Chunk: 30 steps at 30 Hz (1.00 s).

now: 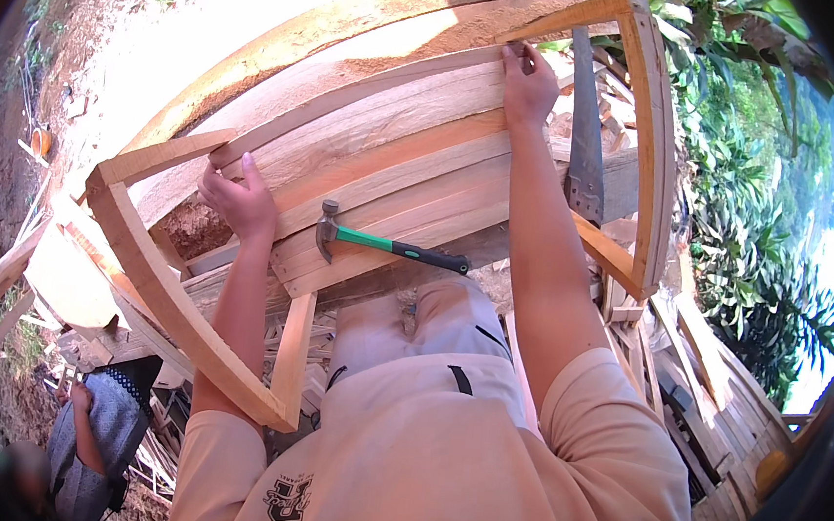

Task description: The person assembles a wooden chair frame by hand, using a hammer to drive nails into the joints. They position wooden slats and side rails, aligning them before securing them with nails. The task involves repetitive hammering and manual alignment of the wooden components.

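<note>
A long, thin wooden slat (372,83) spans two squared wooden end frames, the left frame (172,290) and the right frame (650,132). At the slat's left end my left hand (242,200) is closed on it, thumb raised, close to the left frame's upper bar. My right hand (531,85) pinches the slat's right end where it meets the right frame's bar. Between my forearms a claw hammer (389,246) with a green and black handle lies on the planks (404,176). Beyond my right forearm a handsaw blade (586,127) rests inside the right frame.
A large curved timber (257,57) lies behind the planks. Wood offcuts (617,105) are piled near the saw, and more boards (721,382) lie at the lower right. Another person (89,440) sits at the lower left. Green plants (763,219) grow on the right.
</note>
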Available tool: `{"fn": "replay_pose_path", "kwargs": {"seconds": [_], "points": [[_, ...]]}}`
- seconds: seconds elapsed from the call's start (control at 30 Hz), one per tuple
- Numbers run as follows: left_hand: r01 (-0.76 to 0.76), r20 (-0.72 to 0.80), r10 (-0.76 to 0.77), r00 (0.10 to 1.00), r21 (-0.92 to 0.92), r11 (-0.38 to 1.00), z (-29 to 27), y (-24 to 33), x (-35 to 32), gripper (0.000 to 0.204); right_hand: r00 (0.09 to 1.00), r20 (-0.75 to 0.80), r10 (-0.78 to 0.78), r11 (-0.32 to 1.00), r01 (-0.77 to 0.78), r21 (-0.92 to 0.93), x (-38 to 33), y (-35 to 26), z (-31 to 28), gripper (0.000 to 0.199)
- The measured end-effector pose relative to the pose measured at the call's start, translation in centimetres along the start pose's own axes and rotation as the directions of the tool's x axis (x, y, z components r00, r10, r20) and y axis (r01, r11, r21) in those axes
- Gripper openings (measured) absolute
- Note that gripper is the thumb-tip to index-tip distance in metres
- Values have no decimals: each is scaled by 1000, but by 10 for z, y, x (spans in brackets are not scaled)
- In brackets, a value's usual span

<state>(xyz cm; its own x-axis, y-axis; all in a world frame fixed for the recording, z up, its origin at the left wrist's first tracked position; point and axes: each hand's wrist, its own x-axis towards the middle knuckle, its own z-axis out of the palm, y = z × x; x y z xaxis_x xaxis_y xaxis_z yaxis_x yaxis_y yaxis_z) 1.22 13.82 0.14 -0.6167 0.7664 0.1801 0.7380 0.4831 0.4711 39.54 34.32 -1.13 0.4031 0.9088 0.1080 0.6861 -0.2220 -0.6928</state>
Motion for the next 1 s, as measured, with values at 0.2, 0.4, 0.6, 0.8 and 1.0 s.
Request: {"fn": "replay_pose_path", "kwargs": {"seconds": [0.2,0.4,0.6,0.8,1.0], "points": [[-29,8,29,1000,19,999,5,-1,2,51,998,-35,-43,999,44,14,-2,5,-1,46],[-59,2,59,998,24,998,7,-5,0,51,999,-24,40,997,-41,-63,-1,-5,-3,55],[-67,33,68,997,-29,997,0,0,2,51,979,27,203,966,-195,-170,11,-25,-1,68],[-32,46,34,998,-52,998,-3,1,3,55,974,36,223,942,-205,-266,24,-16,16,63],[-32,17,33,999,-85,996,-2,1,2,57,981,14,194,954,-185,-237,18,-20,13,60]]}}
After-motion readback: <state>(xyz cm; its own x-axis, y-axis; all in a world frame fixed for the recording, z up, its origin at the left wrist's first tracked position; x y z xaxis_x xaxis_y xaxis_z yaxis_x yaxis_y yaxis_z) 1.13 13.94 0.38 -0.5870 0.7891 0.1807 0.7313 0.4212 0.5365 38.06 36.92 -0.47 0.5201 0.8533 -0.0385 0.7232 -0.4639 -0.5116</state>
